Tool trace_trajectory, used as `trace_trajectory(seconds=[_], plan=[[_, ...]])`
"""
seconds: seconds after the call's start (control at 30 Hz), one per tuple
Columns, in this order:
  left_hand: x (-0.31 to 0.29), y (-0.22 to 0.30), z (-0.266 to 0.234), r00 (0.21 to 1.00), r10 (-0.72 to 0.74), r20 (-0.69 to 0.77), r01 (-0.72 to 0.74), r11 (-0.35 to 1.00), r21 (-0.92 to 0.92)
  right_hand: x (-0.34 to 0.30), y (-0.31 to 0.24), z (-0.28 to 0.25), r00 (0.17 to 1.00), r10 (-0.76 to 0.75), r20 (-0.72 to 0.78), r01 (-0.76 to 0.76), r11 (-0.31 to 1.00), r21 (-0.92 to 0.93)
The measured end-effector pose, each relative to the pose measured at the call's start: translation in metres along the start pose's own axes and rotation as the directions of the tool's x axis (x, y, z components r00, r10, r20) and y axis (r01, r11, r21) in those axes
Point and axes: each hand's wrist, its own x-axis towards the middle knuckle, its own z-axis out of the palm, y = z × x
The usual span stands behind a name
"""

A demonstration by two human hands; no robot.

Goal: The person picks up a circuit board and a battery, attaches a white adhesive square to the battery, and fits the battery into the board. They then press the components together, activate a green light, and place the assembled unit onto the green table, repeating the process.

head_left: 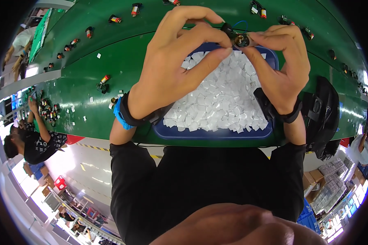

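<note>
Above the blue tray, both hands meet at a small black part (pixel 242 40) with a round, dark, shiny end and a thin blue wire looping behind it. My right hand (pixel 288 53) pinches it from the right between thumb and forefinger. From the other side, the thumb and forefinger of my left hand (pixel 169 65) close on its left edge; fingertips cover what lies between them. Small white square pieces (pixel 221 98) heap up in the blue tray (pixel 212 134) below. Black straps circle both wrists, and a blue band (pixel 120 114) sits on the left one.
Several small black parts with red-and-yellow cylinders (pixel 135 10) stand along the green conveyor. One such assembly (pixel 103 83) lies on the green table left of the tray. A black bag (pixel 325 118) rests at right. Another person (pixel 39 141) works at far left beside a cluster of parts (pixel 49 112).
</note>
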Motion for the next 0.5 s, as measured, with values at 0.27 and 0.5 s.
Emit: trace_trajectory(seconds=[0.27, 0.5], plan=[[-0.002, 0.004, 0.012, 0.948, -0.287, -0.136, 0.232, 0.919, -0.319, -0.003, 0.000, 0.006, 0.998, -0.050, -0.048, 0.048, 0.998, -0.028], [-0.007, -0.006, 0.017, 0.959, 0.117, -0.258, -0.075, 0.983, 0.167, -0.006, -0.001, 0.008, 0.997, -0.068, -0.021, 0.064, 0.989, -0.136]])
